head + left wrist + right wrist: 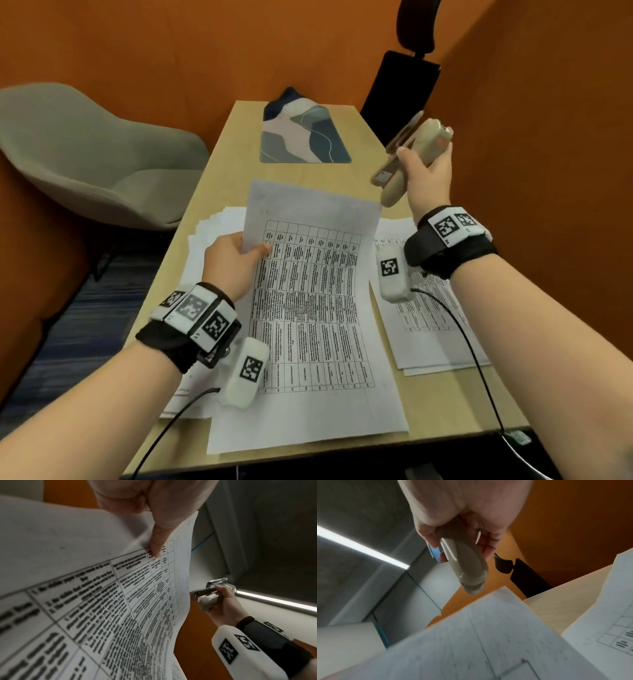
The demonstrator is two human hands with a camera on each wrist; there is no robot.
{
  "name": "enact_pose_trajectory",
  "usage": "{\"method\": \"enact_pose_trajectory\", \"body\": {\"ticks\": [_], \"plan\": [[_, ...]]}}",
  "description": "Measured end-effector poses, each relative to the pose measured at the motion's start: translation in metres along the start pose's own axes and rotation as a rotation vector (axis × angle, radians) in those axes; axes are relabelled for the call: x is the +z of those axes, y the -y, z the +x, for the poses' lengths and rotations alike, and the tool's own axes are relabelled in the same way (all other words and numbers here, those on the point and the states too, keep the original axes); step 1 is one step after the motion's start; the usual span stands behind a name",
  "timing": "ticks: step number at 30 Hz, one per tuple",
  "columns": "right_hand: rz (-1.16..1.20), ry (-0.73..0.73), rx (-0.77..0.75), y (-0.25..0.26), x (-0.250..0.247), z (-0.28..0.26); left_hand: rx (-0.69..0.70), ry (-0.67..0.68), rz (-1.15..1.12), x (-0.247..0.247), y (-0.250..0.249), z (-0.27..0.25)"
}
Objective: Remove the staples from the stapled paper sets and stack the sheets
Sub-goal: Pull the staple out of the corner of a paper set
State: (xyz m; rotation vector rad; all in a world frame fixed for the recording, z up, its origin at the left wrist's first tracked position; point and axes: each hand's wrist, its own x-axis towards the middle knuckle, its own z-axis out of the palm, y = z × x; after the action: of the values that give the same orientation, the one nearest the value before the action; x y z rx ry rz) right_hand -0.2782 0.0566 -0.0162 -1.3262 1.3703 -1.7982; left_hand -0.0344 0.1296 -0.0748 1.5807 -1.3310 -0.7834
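The left hand [228, 262] pinches the left edge of a printed sheet [308, 308], thumb on top over the first column of its table and the other fingers hidden beneath; this grip lifts the far end of the sheet off the table [219, 164], while its near end droops toward the table's front edge. The lifted sheet hides much of a loose pile of white papers [205, 236] lying under and to the left of it, with edges fanned out past the left hand. The right hand [426, 174] is raised above the table's right side, well apart from the sheet, its fingers and thumb curled round a beige stapler [407, 161] whose metal arm stands sprung open from the body. Below that wrist lies a second set of printed pages [431, 322], flat on the table, partly covered by the wrist band and its white camera pod. At the far end of the table rests a patterned mat [301, 137] in blues and pinks. A grey shell chair [92, 154] stands to the left of the table, a black office chair [400, 85] at its far right corner, and orange walls [171, 44] close in around both.
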Motion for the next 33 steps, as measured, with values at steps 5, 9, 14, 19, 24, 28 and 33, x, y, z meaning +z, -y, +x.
{"method": "enact_pose_trajectory", "body": {"ticks": [5, 9, 14, 19, 24, 28, 33], "plan": [[0.003, 0.164, 0.0, -0.011, 0.01, -0.016, 0.069, -0.023, 0.002, 0.002, -0.001, -0.009], [0.008, 0.115, 0.007, -0.012, 0.015, -0.019, 0.113, -0.021, 0.023, 0.003, -0.002, -0.014], [-0.016, -0.001, 0.01, -0.013, 0.015, -0.012, 0.133, -0.023, 0.011, 0.002, -0.003, -0.017], [-0.005, -0.102, 0.026, -0.014, 0.013, -0.007, 0.147, -0.01, -0.005, 0.001, -0.005, -0.019], [0.005, -0.129, 0.095, -0.016, 0.017, -0.006, 0.178, 0.008, -0.019, 0.0, -0.007, -0.02], [-0.016, -0.149, 0.093, -0.011, 0.016, -0.011, 0.149, 0.037, -0.037, 0.0, -0.007, -0.021], [0.22, -0.18, 0.035, 0.019, -0.001, -0.014, 0.099, 0.01, -0.081, -0.002, -0.009, -0.015]]}}
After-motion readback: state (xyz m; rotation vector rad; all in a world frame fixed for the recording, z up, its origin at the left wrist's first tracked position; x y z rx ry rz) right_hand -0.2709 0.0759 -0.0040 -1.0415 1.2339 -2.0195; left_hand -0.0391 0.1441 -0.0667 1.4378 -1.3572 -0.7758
